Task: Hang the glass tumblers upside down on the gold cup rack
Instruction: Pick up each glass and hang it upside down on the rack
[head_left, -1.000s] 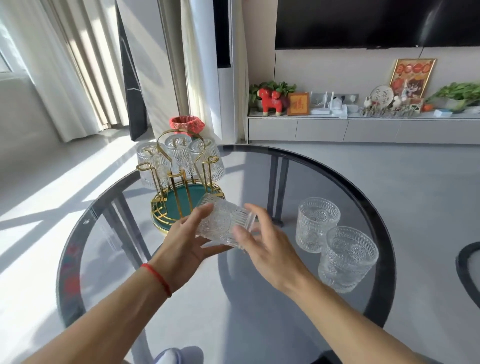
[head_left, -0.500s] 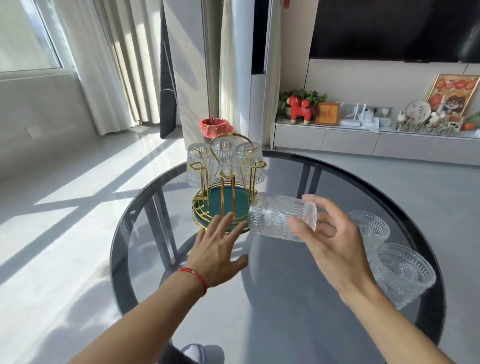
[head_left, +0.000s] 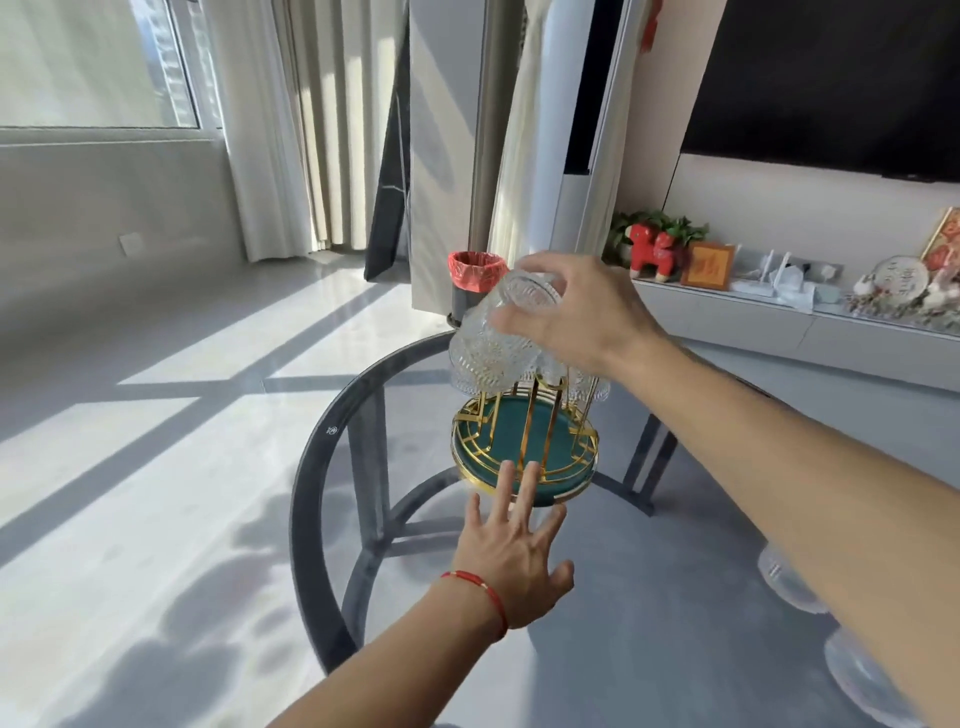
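My right hand (head_left: 576, 317) grips a patterned glass tumbler (head_left: 488, 338) by its base, mouth down and tilted, over the left side of the gold cup rack (head_left: 524, 441). The rack has a round green tray base and gold prongs. Other tumblers hanging on it are mostly hidden behind my right hand; their rims (head_left: 592, 387) show at the right. My left hand (head_left: 511, 551) lies flat and open on the glass table, its fingertips touching the rack's front rim. Two more tumblers (head_left: 789, 577) (head_left: 862, 675) stand on the table under my right forearm, partly hidden.
The round dark glass table (head_left: 322, 467) bears everything; its left edge curves close to the rack. On the floor behind the rack stands a bin with a red liner (head_left: 475, 275). A low cabinet (head_left: 779, 322) with ornaments runs along the right wall.
My right hand has carried the tumbler up and over the rack, turning it from lying sideways to mouth down. My left hand let go earlier and now rests at the rack's front rim.
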